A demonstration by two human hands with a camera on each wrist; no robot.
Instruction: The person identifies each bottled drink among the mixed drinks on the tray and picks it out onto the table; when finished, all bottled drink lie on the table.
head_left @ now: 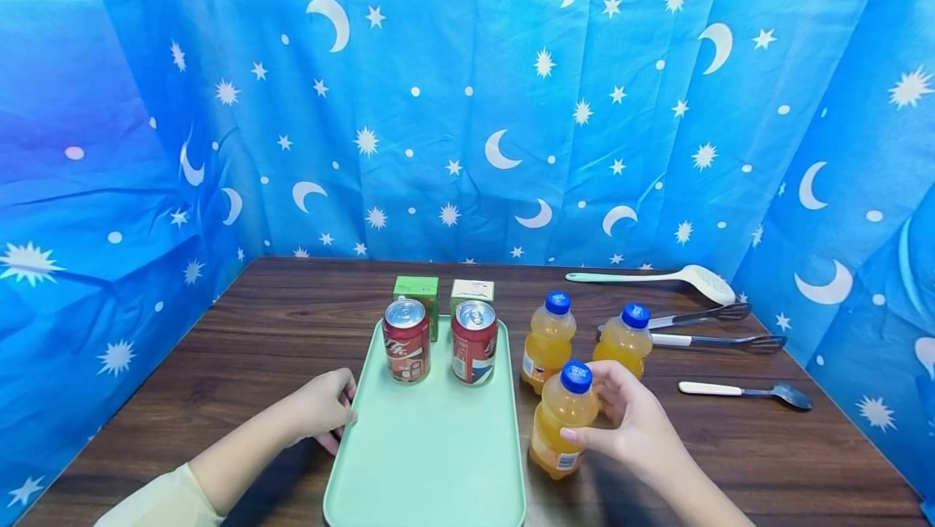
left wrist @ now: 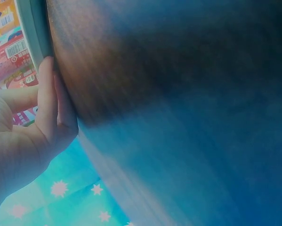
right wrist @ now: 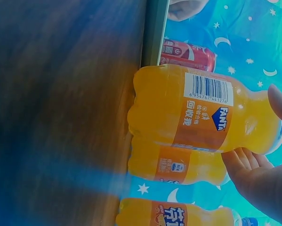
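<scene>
My left hand (head_left: 327, 407) holds the left rim of a light green tray (head_left: 431, 462), thumb by the rim and fingers along its outer side. My right hand (head_left: 634, 421) is round an orange soda bottle (head_left: 558, 429) with a blue cap, just right of the tray. In the right wrist view this Fanta bottle (right wrist: 178, 108) has its base right at the tabletop, with thumb and fingers on opposite sides near its neck. Two more orange soda bottles, one (head_left: 549, 340) near the tray and another (head_left: 626, 342) to its right, stand behind it.
Two red soda cans, a left one (head_left: 407, 348) and a right one (head_left: 473, 348), stand on the tray's far end. Behind them are a green box (head_left: 416, 287) and a white-topped box (head_left: 472, 290). A slotted ladle (head_left: 704, 279), two dark-headed utensils and a spoon (head_left: 789, 395) lie at right.
</scene>
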